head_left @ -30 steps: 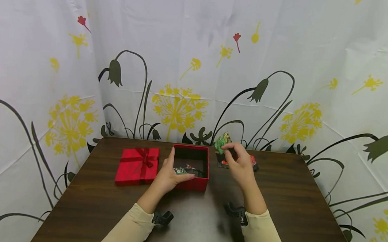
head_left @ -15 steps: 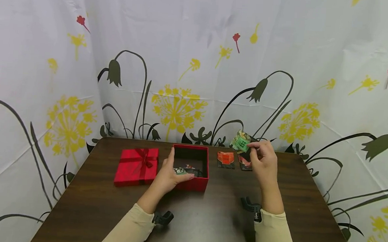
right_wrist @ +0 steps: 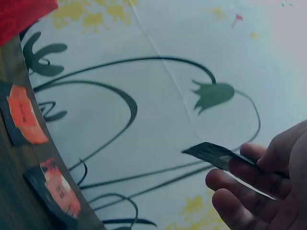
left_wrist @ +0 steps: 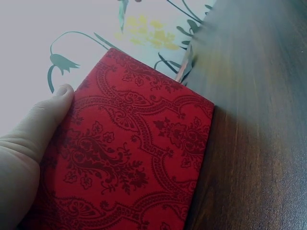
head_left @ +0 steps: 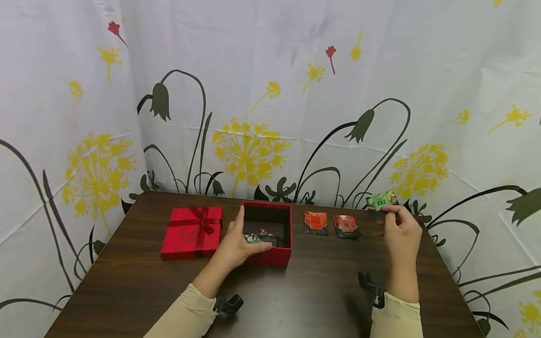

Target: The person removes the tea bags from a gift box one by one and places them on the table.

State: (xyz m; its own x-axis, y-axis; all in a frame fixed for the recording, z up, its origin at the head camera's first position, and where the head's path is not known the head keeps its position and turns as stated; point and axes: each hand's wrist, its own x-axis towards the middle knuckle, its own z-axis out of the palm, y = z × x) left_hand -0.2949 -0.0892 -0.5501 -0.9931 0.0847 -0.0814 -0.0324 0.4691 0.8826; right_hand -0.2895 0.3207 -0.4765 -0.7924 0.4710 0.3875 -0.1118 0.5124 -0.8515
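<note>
A red gift box [head_left: 270, 258] stands without its lid at the middle of the table. My left hand [head_left: 234, 246] rests at its near left corner, thumb straight along the near rim and fingers extended up the left side. The left wrist view shows the thumb [left_wrist: 53, 108] at the top edge of the patterned wall. Printed packets [head_left: 263, 238] lie inside, partly hidden by this hand. At the back right, my right hand [head_left: 402, 234] pinches a small sachet [head_left: 381, 200] with a green label between thumb and fingers. It appears dark and edge-on in the right wrist view.
Two dark sachets, one with an orange label [head_left: 315, 222] and one with a red label [head_left: 346, 226], lie right of the box. The red lid [head_left: 180, 235] with its ribbon bow lies to the left. A flower-printed curtain [head_left: 275, 87] hangs behind the table [head_left: 300, 303].
My right hand has carried the green-labelled sachet to the right, past the two sachets on the table, which it had partly covered. The left hand and box have stayed put.
</note>
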